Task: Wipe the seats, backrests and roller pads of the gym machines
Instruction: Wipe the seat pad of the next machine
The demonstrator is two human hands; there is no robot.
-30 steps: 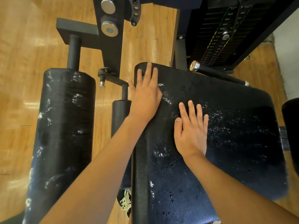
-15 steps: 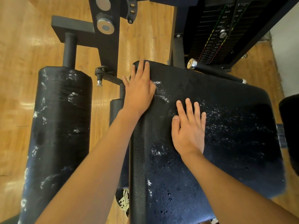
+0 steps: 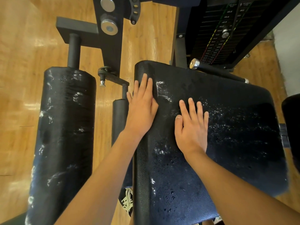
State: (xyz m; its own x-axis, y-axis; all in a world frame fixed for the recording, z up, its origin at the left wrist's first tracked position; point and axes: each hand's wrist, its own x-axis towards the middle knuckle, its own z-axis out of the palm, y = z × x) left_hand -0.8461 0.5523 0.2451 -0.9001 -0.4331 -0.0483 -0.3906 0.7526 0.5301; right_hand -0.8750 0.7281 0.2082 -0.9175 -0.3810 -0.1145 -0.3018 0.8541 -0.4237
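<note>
A black padded seat [image 3: 227, 143] fills the middle and right of the head view, wet with white foam specks and droplets. My left hand [image 3: 142, 109] lies flat with straight fingers over the seat's left edge near its far corner. My right hand [image 3: 191, 127] presses flat on the seat top, fingers straight and slightly spread. Neither hand holds a cloth. To the left stands a large black roller pad [image 3: 63, 135] streaked with white foam. A thin black roller pad [image 3: 119, 117] sits between it and the seat.
The black machine frame [image 3: 110, 38] with round metal knobs rises beyond the pads. A weight stack [image 3: 219, 33] stands at the back right, with a metal-tipped handle bar [image 3: 211, 69] beside the seat. Wooden floor [image 3: 21, 78] lies all around. Another black pad [image 3: 292, 127] shows at the right edge.
My left hand has slid back along the seat's left edge, away from the far corner. My right hand has barely shifted on the seat top.
</note>
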